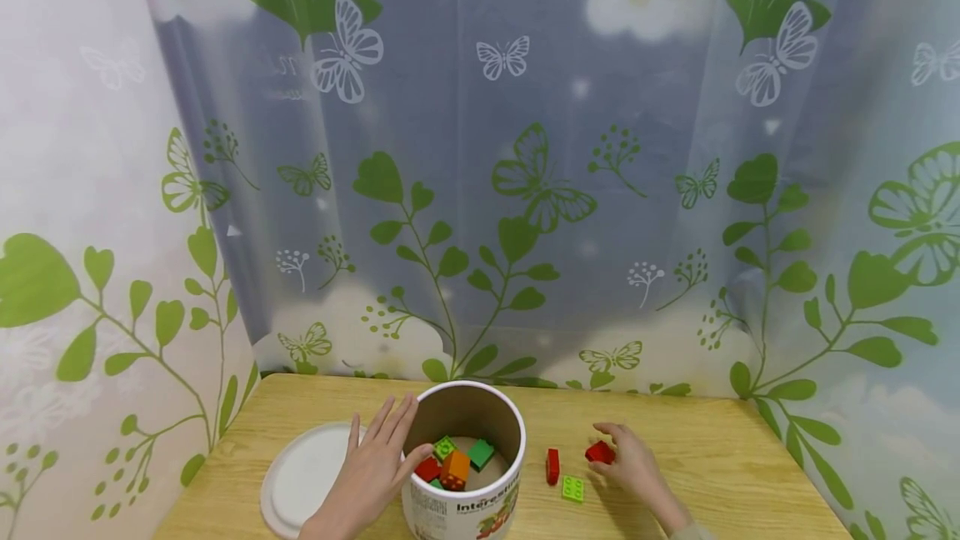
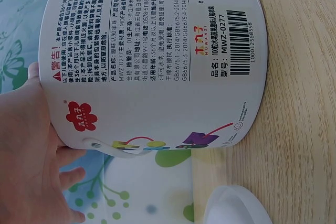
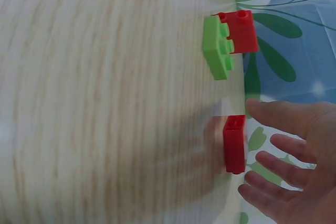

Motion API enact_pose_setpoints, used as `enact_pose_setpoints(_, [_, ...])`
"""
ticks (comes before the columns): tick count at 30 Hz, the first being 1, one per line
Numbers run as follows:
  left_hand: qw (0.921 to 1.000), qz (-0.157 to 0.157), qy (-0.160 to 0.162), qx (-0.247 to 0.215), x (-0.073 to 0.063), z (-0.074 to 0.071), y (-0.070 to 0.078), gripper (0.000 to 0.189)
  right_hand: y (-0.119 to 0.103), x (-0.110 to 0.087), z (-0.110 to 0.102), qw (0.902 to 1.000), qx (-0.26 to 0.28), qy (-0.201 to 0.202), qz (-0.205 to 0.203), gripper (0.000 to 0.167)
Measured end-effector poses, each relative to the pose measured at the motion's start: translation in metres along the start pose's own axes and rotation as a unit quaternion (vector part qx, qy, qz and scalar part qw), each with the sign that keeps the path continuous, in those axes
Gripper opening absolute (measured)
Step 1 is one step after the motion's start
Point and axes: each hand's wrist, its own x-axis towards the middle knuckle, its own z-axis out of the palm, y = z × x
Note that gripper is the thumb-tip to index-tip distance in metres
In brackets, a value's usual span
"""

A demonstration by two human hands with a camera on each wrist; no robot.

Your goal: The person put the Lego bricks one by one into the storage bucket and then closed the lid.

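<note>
My left hand (image 1: pixel 380 465) lies against the left rim of a white bucket (image 1: pixel 462 522), fingers extended and thumb reaching over the rim. Inside the bucket are an orange block (image 1: pixel 455 470), a green block (image 1: pixel 481 454), a lime block (image 1: pixel 445 447) and a red block (image 1: pixel 427 469). My right hand (image 1: pixel 632 463) is spread around a red brick (image 1: pixel 600 452) on the table. The right wrist view has that red brick (image 3: pixel 234 144) in front of the parted thumb and fingers. Between bucket and right hand are another red brick (image 1: pixel 552 467) and a lime brick (image 1: pixel 573 488).
A round white lid (image 1: pixel 306 473) lies on the wooden table (image 1: pixel 720 473), left of the bucket and partly behind my left hand. Patterned curtains (image 1: pixel 480 273) with leaves and butterflies stand along the table's back and sides.
</note>
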Motion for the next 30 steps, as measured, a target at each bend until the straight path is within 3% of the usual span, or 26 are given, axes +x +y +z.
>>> enact_pose_setpoints(15, [1.0, -0.004, -0.007, -0.001, 0.001, 0.0, -0.001, 0.07, 0.009, 0.002, 0.009, 1.0, -0.004, 0.001, 0.001, 0.043])
enact_pose_setpoints(30, [1.0, -0.004, -0.009, 0.001, 0.001, 0.0, -0.001, 0.069, -0.03, 0.009, -0.02, 0.9996, 0.02, 0.006, -0.018, 0.039])
